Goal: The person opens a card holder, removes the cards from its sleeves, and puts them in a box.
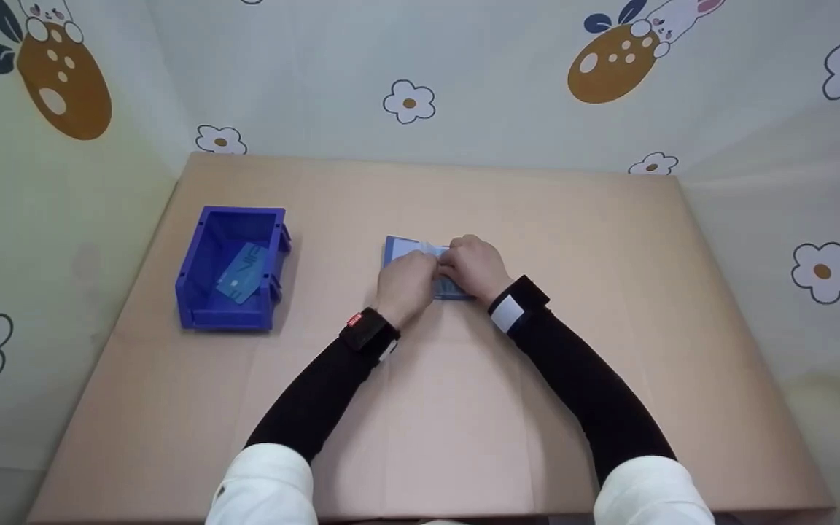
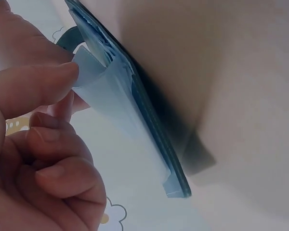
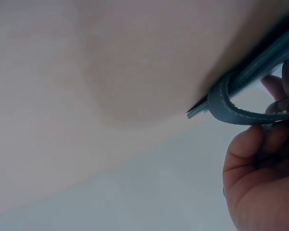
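A blue-green card holder (image 1: 395, 246) with clear plastic sleeves (image 2: 120, 106) lies on the table, partly hidden by both hands. My left hand (image 1: 407, 283) pinches the edge of a raised sleeve between thumb and finger, its other fingers curled below. Close beside it, my right hand (image 1: 480, 267) holds the card holder at its stitched strap (image 3: 226, 108), which loops out from the covers and runs in among the curled fingers. The covers stand a little apart from the fingers in the left wrist view. Where the fingertips meet is hidden in the head view.
To the left stands a blue plastic bin (image 1: 227, 319) with pale blue-green cards (image 1: 243, 273) inside. A tan covering (image 1: 456, 408) spreads over the table. Printed curtains with flowers and rabbits enclose the far side and both flanks.
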`<state>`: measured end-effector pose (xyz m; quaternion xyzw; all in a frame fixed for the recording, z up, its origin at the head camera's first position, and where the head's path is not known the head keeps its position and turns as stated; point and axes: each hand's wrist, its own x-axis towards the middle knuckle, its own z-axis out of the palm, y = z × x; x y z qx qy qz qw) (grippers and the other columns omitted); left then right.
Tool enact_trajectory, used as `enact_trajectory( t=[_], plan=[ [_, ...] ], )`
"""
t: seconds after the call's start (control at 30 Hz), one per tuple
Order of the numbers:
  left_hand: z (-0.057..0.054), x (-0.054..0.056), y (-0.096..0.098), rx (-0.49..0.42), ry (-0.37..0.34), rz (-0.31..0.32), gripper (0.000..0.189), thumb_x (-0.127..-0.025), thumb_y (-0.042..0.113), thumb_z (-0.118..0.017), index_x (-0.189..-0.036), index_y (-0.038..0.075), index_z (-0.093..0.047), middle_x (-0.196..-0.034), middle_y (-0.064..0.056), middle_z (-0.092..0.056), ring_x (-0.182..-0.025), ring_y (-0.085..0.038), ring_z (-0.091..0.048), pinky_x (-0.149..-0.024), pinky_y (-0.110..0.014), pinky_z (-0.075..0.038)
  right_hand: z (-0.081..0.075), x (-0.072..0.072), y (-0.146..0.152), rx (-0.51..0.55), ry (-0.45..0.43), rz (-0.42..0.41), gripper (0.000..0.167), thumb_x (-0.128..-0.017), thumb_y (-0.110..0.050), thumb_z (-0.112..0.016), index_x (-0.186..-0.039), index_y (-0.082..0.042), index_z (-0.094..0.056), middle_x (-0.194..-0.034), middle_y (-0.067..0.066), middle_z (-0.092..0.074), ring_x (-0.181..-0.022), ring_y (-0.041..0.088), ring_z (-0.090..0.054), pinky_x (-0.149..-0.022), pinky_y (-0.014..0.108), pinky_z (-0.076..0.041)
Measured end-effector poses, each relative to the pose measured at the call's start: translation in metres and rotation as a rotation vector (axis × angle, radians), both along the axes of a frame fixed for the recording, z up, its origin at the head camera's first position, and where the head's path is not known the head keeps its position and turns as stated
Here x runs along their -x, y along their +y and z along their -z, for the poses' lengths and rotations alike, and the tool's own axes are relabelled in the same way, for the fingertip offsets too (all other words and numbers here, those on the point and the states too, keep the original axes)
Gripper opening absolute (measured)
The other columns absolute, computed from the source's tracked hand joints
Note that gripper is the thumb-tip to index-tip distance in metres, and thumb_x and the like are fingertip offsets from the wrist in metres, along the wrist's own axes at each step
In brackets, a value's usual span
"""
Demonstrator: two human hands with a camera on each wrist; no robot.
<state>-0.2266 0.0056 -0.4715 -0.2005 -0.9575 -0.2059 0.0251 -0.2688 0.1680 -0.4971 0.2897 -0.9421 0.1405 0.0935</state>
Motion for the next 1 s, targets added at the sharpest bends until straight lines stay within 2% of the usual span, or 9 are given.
enact_trajectory(
  t=[0.27,0.57,0.73,0.87,1.0],
  plan=[
    [-0.001,-0.001,-0.005,0.021,-0.025,-0.02,0.012,-0.085,0.004,-0.067,-0.096,0.006,-0.07,-0.096,-0.01,-0.069,-0.088,-0.027,-0.066,-0.073,-0.042,-0.053,-0.002,0.0,0.006,-0.059,0.0,0.023,0.006,-0.086,-0.018,-0.076,-0.085,-0.012,-0.078,-0.077,0.006,-0.06,-0.076,0.026,-0.056,-0.066,0.042,-0.049],
    [-0.001,-0.005,-0.016,-0.014,-0.038,-0.078,0.013,-0.085,0.014,-0.072,-0.092,0.005,-0.068,-0.089,-0.008,-0.065,-0.082,-0.023,-0.063,-0.069,-0.041,-0.051,-0.005,0.0,0.007,-0.058,-0.035,0.048,0.006,-0.086,-0.017,-0.076,-0.089,-0.013,-0.08,-0.075,0.005,-0.06,-0.072,0.024,-0.054,-0.063,0.039,-0.046],
    [-0.003,-0.006,-0.024,-0.064,-0.066,-0.141,0.015,-0.086,0.02,-0.071,-0.081,0.008,-0.064,-0.076,-0.002,-0.059,-0.068,-0.02,-0.056,-0.058,-0.037,-0.045,-0.005,0.0,0.008,-0.061,-0.032,0.042,0.007,-0.086,-0.016,-0.076,-0.09,-0.012,-0.079,-0.075,0.005,-0.061,-0.072,0.024,-0.055,-0.064,0.039,-0.047],
    [-0.007,-0.005,-0.03,-0.099,-0.093,-0.193,0.022,-0.086,0.018,-0.067,-0.068,0.012,-0.056,-0.064,0.002,-0.049,-0.059,-0.017,-0.048,-0.05,-0.033,-0.036,-0.005,0.001,0.009,-0.062,-0.027,0.038,0.006,-0.086,-0.016,-0.076,-0.089,-0.012,-0.079,-0.075,0.005,-0.06,-0.073,0.024,-0.055,-0.065,0.04,-0.048],
    [-0.007,-0.003,-0.036,-0.092,-0.13,-0.228,0.033,-0.086,0.015,-0.064,-0.059,0.014,-0.046,-0.059,0.003,-0.042,-0.054,-0.016,-0.044,-0.047,-0.031,-0.032,-0.004,0.001,0.008,-0.068,-0.035,0.037,0.007,-0.087,-0.017,-0.075,-0.09,-0.012,-0.079,-0.076,0.005,-0.062,-0.073,0.024,-0.056,-0.065,0.04,-0.048]
  ],
)
